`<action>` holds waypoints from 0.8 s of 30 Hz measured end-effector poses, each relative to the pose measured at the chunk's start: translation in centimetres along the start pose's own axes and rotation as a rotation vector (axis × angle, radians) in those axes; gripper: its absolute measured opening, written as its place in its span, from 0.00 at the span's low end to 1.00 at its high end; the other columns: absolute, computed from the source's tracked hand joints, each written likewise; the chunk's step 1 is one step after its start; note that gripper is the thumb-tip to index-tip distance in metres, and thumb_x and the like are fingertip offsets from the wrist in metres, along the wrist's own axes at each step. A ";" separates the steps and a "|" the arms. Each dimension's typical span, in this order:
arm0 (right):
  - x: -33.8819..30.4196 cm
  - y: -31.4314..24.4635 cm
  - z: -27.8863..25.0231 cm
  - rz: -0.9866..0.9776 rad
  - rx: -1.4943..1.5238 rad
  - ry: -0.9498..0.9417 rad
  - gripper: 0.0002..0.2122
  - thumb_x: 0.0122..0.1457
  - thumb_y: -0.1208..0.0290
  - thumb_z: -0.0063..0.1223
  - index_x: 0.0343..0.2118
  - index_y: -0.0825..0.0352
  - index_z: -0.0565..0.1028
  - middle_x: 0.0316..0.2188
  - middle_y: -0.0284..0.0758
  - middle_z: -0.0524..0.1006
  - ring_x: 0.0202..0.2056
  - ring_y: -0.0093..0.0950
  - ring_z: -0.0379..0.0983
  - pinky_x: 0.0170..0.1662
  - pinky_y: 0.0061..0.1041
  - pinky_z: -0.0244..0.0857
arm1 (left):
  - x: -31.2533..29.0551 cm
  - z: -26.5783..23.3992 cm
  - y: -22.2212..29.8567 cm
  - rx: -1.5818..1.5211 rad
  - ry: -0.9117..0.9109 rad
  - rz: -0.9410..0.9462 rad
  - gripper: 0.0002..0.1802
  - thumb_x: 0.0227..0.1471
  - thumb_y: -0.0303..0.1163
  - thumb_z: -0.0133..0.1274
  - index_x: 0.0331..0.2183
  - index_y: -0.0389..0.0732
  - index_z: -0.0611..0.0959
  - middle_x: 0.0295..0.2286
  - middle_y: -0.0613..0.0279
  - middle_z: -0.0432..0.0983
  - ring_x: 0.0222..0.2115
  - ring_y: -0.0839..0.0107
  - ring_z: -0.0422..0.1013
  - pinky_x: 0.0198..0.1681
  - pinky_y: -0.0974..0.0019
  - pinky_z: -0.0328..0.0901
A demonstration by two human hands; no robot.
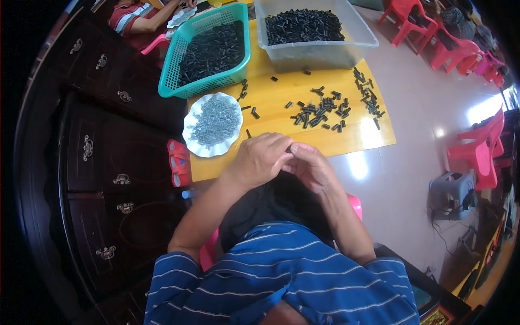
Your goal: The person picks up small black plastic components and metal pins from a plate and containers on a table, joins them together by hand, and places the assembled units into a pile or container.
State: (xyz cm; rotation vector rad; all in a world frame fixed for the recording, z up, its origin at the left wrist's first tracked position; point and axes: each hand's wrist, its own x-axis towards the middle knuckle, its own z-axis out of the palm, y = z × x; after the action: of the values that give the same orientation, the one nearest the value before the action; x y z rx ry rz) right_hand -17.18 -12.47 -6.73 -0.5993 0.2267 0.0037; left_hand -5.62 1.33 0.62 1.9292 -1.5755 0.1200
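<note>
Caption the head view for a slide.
Both hands, left hand and right hand, pinch a small black part over a yellow table.

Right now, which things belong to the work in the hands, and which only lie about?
In use: left hand, right hand, small black part, loose black parts, white plate of grey pieces, teal basket, clear bin.

Lying about: red chairs, grey stool, dark cabinet.

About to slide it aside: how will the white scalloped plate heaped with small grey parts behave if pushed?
The white plate looks thin and shallow, so probably light and easily slid. Its grey parts are heaped loose; a quick shove may spill some. It overhangs the yellow table edge, so it might tip.
</note>
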 end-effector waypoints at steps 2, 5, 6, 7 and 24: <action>0.2 0.2 0.0 -0.003 -0.055 0.044 0.12 0.65 0.61 0.57 0.42 0.65 0.80 0.38 0.31 0.82 0.41 0.21 0.77 0.48 0.24 0.70 | -0.1 -0.4 0.2 -0.010 -0.072 -0.072 0.15 0.46 0.31 0.63 0.38 0.40 0.82 0.31 0.55 0.80 0.32 0.54 0.78 0.35 0.56 0.71; -0.6 -0.4 1.1 -0.011 -0.170 0.028 0.13 0.65 0.61 0.57 0.43 0.66 0.79 0.39 0.31 0.82 0.42 0.21 0.77 0.48 0.24 0.70 | -0.1 -1.4 1.0 -0.087 -0.102 -0.101 0.17 0.47 0.31 0.64 0.41 0.40 0.82 0.32 0.55 0.80 0.33 0.56 0.78 0.35 0.58 0.72; -0.6 -0.2 0.7 -0.019 -0.205 0.027 0.14 0.65 0.60 0.57 0.44 0.67 0.80 0.40 0.32 0.82 0.41 0.21 0.77 0.48 0.23 0.69 | -0.2 -1.8 1.2 -0.126 -0.120 -0.131 0.17 0.47 0.32 0.65 0.41 0.39 0.83 0.32 0.55 0.80 0.33 0.56 0.78 0.36 0.59 0.72; -0.7 -0.3 0.5 -0.018 -0.204 0.016 0.14 0.65 0.60 0.57 0.44 0.67 0.80 0.40 0.32 0.82 0.41 0.21 0.77 0.48 0.23 0.69 | -0.4 -2.0 1.0 -0.116 -0.117 -0.134 0.17 0.47 0.32 0.65 0.41 0.39 0.83 0.32 0.55 0.80 0.33 0.56 0.78 0.36 0.59 0.72; -0.1 -1.5 0.6 -0.195 -0.101 0.222 0.09 0.67 0.64 0.53 0.41 0.65 0.76 0.36 0.32 0.81 0.33 0.19 0.76 0.41 0.21 0.70 | 2.4 -8.5 -3.5 0.445 0.199 -0.061 0.17 0.50 0.24 0.58 0.45 0.37 0.83 0.43 0.50 0.81 0.42 0.51 0.78 0.47 0.55 0.72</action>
State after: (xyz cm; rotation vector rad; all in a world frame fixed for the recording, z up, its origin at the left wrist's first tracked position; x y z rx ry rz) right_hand -17.02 -13.35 -5.38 -0.7213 0.3846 -0.2417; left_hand 0.87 3.99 7.01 2.2135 -1.4403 0.6650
